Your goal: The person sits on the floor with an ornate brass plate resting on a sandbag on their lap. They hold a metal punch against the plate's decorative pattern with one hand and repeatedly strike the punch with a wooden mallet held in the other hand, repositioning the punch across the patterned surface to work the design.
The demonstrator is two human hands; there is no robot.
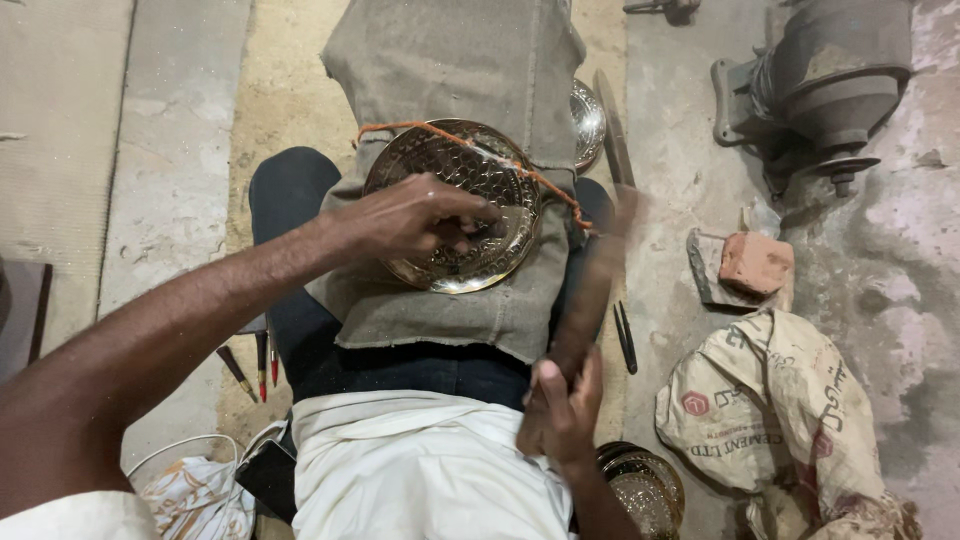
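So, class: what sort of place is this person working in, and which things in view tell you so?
Probably a small metal-craft workshop on a bare floor. An engraved brass plate rests on cloth over the lap, more plates are stacked nearby, and a grimy motor-like machine sits on the concrete.

Grey concrete floor (690,150): reddish brick block (756,263) near right edge, printed crumpled sack (770,410) beside it, dark metal tweezers (625,338) alongside.

The left hand (420,215) presses on an engraved brass plate (455,205) lying on grey cloth (450,60); the right hand (560,410) grips a blurred wooden mallet (595,275).
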